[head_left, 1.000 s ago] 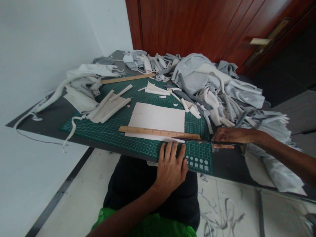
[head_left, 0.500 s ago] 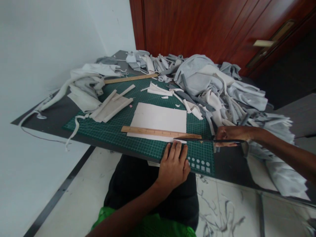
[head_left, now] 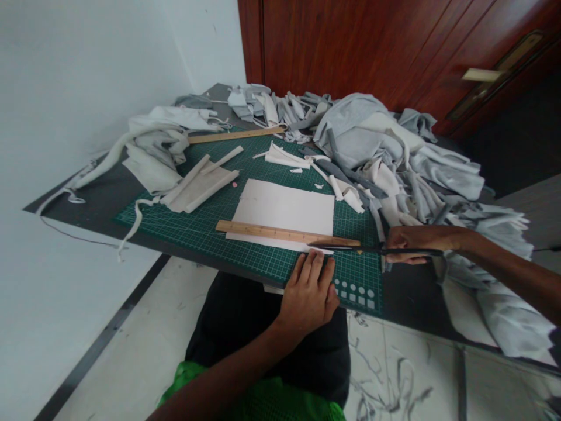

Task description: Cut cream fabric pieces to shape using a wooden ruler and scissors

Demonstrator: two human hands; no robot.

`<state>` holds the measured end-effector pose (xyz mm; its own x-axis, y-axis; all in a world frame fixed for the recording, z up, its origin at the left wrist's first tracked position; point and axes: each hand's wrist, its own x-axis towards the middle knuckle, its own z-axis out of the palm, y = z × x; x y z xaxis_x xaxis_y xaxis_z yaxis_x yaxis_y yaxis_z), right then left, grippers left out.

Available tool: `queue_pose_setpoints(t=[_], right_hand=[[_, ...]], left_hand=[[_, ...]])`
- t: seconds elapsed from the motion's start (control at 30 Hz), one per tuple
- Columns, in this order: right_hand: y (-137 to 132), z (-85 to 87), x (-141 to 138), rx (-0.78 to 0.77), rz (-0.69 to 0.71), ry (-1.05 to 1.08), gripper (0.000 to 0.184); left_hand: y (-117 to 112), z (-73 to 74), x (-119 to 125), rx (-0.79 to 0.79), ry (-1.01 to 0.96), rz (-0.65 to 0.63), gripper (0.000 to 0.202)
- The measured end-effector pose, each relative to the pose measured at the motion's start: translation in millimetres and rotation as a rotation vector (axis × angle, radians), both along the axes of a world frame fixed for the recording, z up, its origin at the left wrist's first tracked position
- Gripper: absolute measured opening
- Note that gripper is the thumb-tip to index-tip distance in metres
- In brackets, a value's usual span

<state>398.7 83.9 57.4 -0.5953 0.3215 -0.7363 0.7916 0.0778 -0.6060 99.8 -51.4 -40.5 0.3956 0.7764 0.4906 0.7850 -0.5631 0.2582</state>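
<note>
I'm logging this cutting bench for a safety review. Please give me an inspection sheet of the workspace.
Surface: green gridded cutting mat on a dark tabletop.
Job's things: pale sheet under a wooden ruler; the blades of long scissors reach past the ruler's right end.
Clutter: heaped grey and off-white fabric offcuts along the far and right side; folded strips on the mat; a second wooden ruler at the mat's far edge.
Grippers: left hand open, fingertips at the sheet's near edge; right hand gripping the scissors.
Cables: thin dark line below the table's left edge, cord or thread unclear.
Surroundings: white wall, reddish wooden door, grey scraps on the floor.
</note>
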Motion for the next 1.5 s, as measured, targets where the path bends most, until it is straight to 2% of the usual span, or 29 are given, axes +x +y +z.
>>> queue_pose_setpoints(t=[0.27,0.5,0.67,0.87,1.0,1.2,1.33,1.5], right_hand=[[-4,-0.2,-1,0.019,0.020,0.004,0.071],[-2,2.8,-5,0.009,0.030,-0.014,0.071],[-4,-1.4,-8,0.010,-0.001,0.008,0.067],[-2,2.3,-12,0.036,0.044,-0.026,0.064],[0,1.8,-10,0.041,0.014,-0.013,0.059],[-1,4.1,-10,-0.055,-0.044,0.085,0.046],[-2,5.2,-11,-0.099,-0.044,0.093,0.054],[-2,-7.1,-5,-0.026,-0.041,0.116,0.063]], left_hand=[[-2,13.6,2,-0.072,-0.080,0.064,0.043],[-1,7.9,3,-0.055,-0.077,0.026,0.044],[-1,10.5,2,-0.081,-0.091,0.001,0.040],[0,9.7,1,-0.059,-0.066,-0.005,0.041],[0,9.2,1,-0.060,-0.063,-0.012,0.041],[0,9.2,0,-0.067,-0.076,-0.014,0.041],[-1,13.2,-2,-0.096,-0.090,-0.010,0.040],[13,29.3,-4,-0.152,-0.093,-0.004,0.032]])
